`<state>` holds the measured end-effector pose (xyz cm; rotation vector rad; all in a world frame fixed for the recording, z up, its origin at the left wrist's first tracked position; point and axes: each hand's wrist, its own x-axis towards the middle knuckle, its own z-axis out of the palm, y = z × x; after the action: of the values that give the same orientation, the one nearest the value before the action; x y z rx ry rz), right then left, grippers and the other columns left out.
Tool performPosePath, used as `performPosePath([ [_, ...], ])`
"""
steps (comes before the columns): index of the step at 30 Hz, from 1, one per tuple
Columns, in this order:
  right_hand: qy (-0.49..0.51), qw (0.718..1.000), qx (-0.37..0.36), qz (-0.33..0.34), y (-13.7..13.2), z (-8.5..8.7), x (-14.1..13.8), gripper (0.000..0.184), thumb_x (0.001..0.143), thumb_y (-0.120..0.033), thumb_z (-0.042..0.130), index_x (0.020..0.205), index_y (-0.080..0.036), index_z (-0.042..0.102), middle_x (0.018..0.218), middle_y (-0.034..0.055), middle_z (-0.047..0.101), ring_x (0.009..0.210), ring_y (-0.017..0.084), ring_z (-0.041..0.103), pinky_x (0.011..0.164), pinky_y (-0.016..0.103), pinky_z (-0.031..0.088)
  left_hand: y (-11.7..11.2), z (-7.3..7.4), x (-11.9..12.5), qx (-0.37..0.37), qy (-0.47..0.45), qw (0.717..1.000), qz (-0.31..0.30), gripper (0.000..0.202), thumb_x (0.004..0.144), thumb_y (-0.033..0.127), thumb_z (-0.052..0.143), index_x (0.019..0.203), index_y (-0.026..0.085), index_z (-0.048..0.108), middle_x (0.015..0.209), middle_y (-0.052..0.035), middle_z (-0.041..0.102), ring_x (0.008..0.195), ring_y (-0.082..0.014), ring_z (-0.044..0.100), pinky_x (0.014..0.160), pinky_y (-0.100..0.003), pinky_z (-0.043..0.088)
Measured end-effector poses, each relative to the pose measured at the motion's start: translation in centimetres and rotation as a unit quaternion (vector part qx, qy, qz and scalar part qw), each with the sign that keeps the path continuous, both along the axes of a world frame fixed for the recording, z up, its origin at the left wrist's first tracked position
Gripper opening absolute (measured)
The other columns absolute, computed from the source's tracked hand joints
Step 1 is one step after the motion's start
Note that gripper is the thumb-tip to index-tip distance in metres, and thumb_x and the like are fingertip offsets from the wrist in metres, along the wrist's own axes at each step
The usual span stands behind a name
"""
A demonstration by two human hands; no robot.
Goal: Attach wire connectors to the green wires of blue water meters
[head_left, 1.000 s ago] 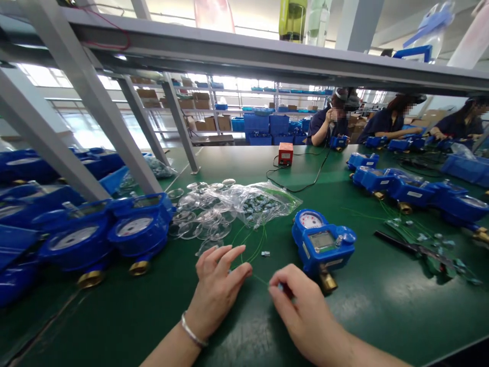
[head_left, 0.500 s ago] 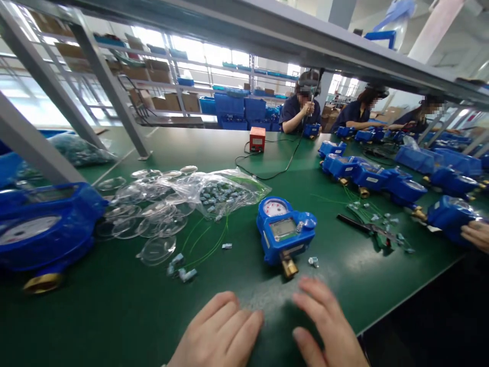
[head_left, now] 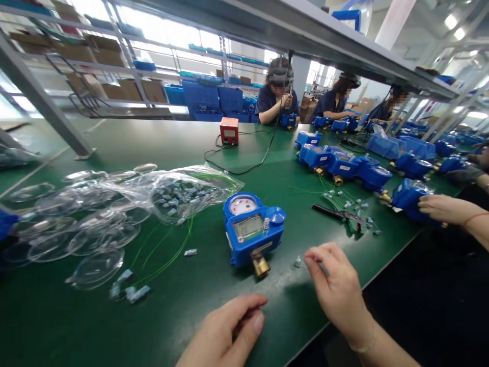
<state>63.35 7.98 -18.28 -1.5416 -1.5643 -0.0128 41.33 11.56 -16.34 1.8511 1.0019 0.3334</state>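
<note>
A blue water meter (head_left: 252, 232) with a round dial, a small screen and a brass fitting (head_left: 262, 266) lies on the green table (head_left: 214, 148) in front of me. My right hand (head_left: 338, 288) rests just right of it, fingers bent downward, fingertips beside a small grey piece (head_left: 297, 262); nothing shows in it. My left hand (head_left: 227, 331) sits at the bottom edge, fingers curled against the thumb, palm hidden. Thin green wires (head_left: 164, 255) and small grey pieces (head_left: 133, 293) lie to the left of the meter.
A clear bag of small parts (head_left: 187, 193) and several clear round lenses (head_left: 76, 224) lie at left. A red box (head_left: 229, 131) with a cable stands behind. More blue meters (head_left: 344, 165), a black tool (head_left: 336, 213) and a co-worker's hand (head_left: 439, 209) are at right. The table edge runs diagonally at lower right.
The view has swung right. Both hands let go of the green wire; the right hand moved up beside the meter, and the left hand curled closed near the bottom edge.
</note>
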Motion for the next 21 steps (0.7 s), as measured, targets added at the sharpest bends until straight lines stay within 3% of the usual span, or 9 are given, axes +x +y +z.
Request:
performPosePath([
  [3, -0.086, 0.996, 0.005, -0.026, 1.6, 0.5, 2.1, 0.015, 0.091, -0.021, 0.045, 0.09, -0.018, 0.059, 0.082, 0.0058, 0.054, 0.079, 0.019, 0.052, 0.075, 0.034, 0.044, -0.2, -0.2, 4.4, -0.222, -0.092, 0.969, 0.066, 0.042, 0.088, 0.037, 0.043, 0.124, 0.018, 0.047, 0.092, -0.0066, 0.063, 0.067, -0.0142, 0.06, 0.066, -0.027, 0.049],
  [6, -0.139, 0.99, 0.005, -0.023, 2.6, 0.6, 2.5, 0.015, 0.091, -0.019, 0.044, 0.088, -0.017, 0.058, 0.081, 0.006, 0.054, 0.08, 0.019, 0.05, 0.075, 0.034, 0.043, -0.1, -1.3, 7.9, -0.305, -0.192, 0.924, 0.125, 0.051, 0.088, 0.033, 0.043, 0.134, 0.015, 0.031, 0.095, -0.0077, 0.06, 0.058, -0.0102, 0.055, 0.059, -0.026, 0.047],
  [11, -0.169, 0.985, 0.009, -0.007, 3.6, 0.4, 2.3, 0.014, 0.091, -0.019, 0.044, 0.088, -0.018, 0.058, 0.081, 0.0058, 0.053, 0.079, 0.019, 0.049, 0.072, 0.032, 0.043, 1.1, -3.1, 9.2, -0.315, -0.259, 0.9, 0.152, 0.06, 0.087, 0.035, 0.047, 0.138, 0.018, 0.019, 0.092, -0.0058, 0.059, 0.055, -0.0099, 0.054, 0.058, -0.027, 0.047],
  [21, -0.211, 0.977, -0.012, 0.01, 4.8, 0.9, 2.0, 0.017, 0.091, -0.017, 0.042, 0.085, -0.017, 0.058, 0.079, 0.0061, 0.052, 0.077, 0.02, 0.047, 0.07, 0.033, 0.042, 1.8, -3.6, 8.6, -0.318, -0.277, 0.897, 0.129, 0.064, 0.087, 0.038, 0.047, 0.14, 0.02, 0.016, 0.087, -0.0031, 0.058, 0.057, -0.0113, 0.056, 0.06, -0.029, 0.047],
])
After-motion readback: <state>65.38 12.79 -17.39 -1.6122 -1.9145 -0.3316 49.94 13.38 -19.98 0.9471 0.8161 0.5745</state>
